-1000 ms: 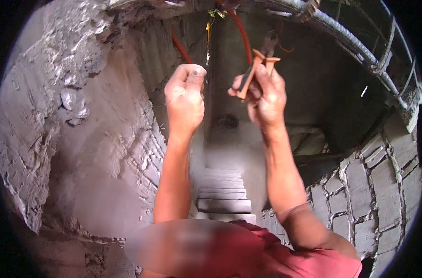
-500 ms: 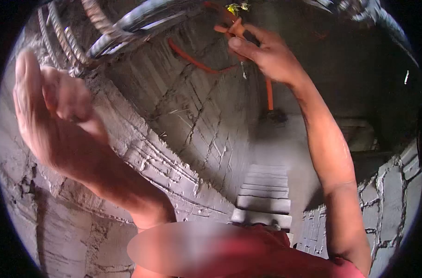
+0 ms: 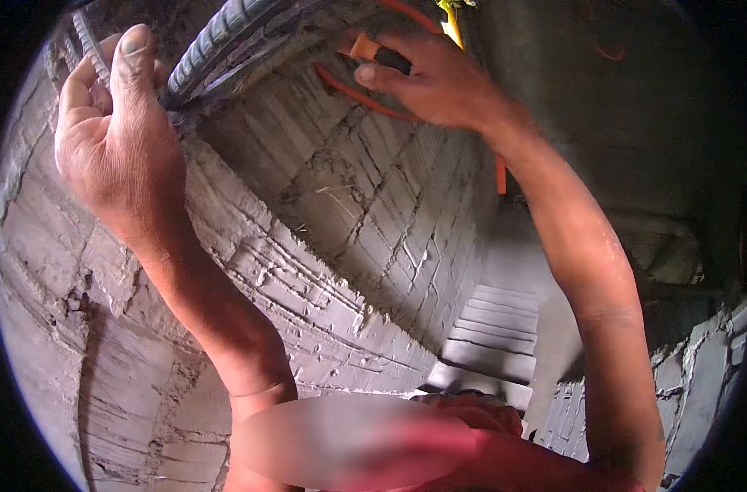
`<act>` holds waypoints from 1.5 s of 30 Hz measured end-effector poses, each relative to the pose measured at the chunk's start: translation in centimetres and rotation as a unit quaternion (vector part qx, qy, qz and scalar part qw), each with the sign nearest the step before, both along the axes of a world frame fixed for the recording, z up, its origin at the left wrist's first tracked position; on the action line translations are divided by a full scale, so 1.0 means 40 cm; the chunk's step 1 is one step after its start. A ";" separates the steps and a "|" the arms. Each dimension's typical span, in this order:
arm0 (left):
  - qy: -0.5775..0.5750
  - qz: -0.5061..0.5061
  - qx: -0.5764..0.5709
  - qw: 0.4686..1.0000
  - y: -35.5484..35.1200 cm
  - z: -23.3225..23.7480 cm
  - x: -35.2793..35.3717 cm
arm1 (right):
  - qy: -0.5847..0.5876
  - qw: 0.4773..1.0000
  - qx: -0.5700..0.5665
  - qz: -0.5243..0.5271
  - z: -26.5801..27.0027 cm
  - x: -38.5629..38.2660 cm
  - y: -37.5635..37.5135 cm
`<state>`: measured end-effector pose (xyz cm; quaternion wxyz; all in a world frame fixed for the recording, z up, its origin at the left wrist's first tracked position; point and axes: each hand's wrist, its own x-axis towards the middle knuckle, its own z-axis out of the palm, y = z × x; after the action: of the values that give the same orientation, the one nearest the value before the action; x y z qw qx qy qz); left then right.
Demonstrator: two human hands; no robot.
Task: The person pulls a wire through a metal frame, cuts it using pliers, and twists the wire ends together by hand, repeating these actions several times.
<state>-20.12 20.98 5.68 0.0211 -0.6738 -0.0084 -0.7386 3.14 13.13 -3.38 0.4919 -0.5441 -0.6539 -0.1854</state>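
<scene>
At the upper left, my left hand (image 3: 123, 139) is closed round a thin ribbed steel bar (image 3: 89, 39), thumb pointing up and fingers curled behind it. A thicker ribbed rebar (image 3: 218, 45) slants upward just to the right of that hand. My right hand (image 3: 439, 78), at the upper middle, is wrapped round an orange-and-black tool handle (image 3: 392, 59). Its orange end points to the left; the tool's working end cannot be made out.
A rough block wall (image 3: 332, 213) with mortar ridges runs along the left and middle. Orange conduit (image 3: 361, 97) curves along it. Stairs (image 3: 492, 336) lead down far below. Something yellow (image 3: 450, 25) hangs above my right hand. Another block wall (image 3: 693, 402) stands at the lower right.
My left hand has risen and turned, and now grips the thin bar. My right hand has shifted slightly left with the tool. The view has also moved a little.
</scene>
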 end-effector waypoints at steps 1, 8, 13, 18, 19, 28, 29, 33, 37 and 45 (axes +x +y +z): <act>0.002 -0.006 -0.003 1.000 -0.007 -0.002 0.001 | 0.001 1.000 0.001 0.002 -0.004 0.009 0.016; -0.007 -0.008 0.024 1.000 -0.002 0.002 0.001 | -0.037 0.998 0.045 -0.018 -0.006 0.012 0.044; 0.036 0.026 -0.001 0.999 -0.005 0.004 -0.010 | -0.082 0.994 0.072 -0.022 0.003 0.046 0.062; 0.021 -0.008 0.007 1.000 0.003 0.002 -0.002 | -0.112 0.992 0.058 -0.025 0.011 0.070 0.059; 0.012 -0.027 0.011 0.999 0.006 0.004 -0.002 | -0.108 0.992 0.059 -0.024 0.010 0.069 0.057; 0.073 0.086 0.057 0.992 -0.006 0.015 -0.027 | 0.014 1.000 0.009 -0.012 -0.015 0.000 0.054; 0.079 0.115 0.051 0.989 -0.006 0.015 -0.032 | 0.018 1.000 0.004 -0.012 -0.018 -0.007 0.050; 0.092 0.130 0.041 0.986 -0.033 0.013 -0.038 | 0.035 0.997 -0.002 -0.066 -0.033 -0.043 0.028; 0.103 0.104 0.003 0.989 -0.024 0.019 -0.038 | -0.013 0.990 -0.137 -0.044 -0.048 -0.105 0.014; 0.089 0.073 0.025 0.993 -0.061 0.011 -0.035 | -0.121 0.914 -0.171 -0.347 0.076 0.061 0.033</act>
<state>-21.52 18.52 6.11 0.0924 -0.7340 -0.0370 -0.6718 5.59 14.46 -0.33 0.2133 -0.7862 -0.4999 -0.2942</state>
